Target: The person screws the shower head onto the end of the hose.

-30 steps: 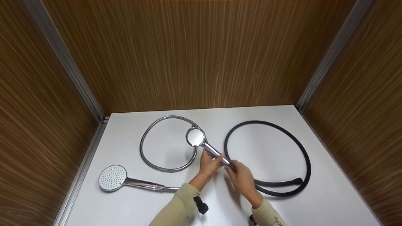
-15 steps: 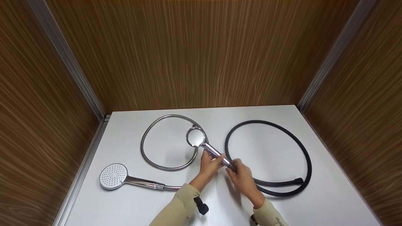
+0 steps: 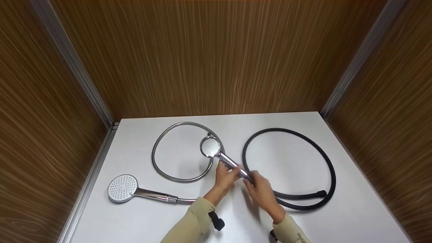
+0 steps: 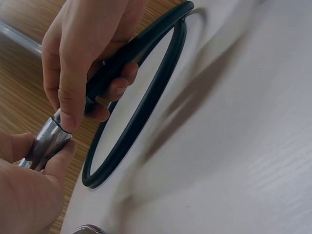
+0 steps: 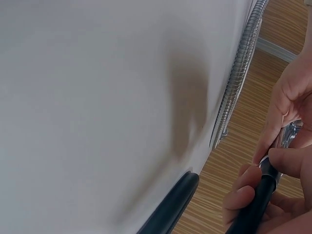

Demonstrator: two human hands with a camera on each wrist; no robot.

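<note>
In the head view my left hand (image 3: 225, 177) holds a chrome hand shower (image 3: 228, 161) by its handle, the round head pointing up and left. My right hand (image 3: 262, 194) grips an end of the black shower hose (image 3: 322, 193) at the lower end of that handle. In the left wrist view, the right thumb and fingers curl round the black hose (image 4: 111, 75), up against the chrome handle (image 4: 46, 141). The right wrist view shows the hose end meeting the handle; whether they are joined is hidden by fingers. The rest of the black hose loops on the table.
On the left of the white table (image 3: 141, 226) lies a second hand shower (image 3: 122, 188), spray face up, fitted to a coiled metal hose (image 3: 184, 180). This hose loops behind my left hand. Wood-grain panels (image 3: 216, 57) stand at the back and sides.
The head view has shifted slightly. Both hands keep nearly the same place and grip; the right fingers have moved only a little at the hose end.
</note>
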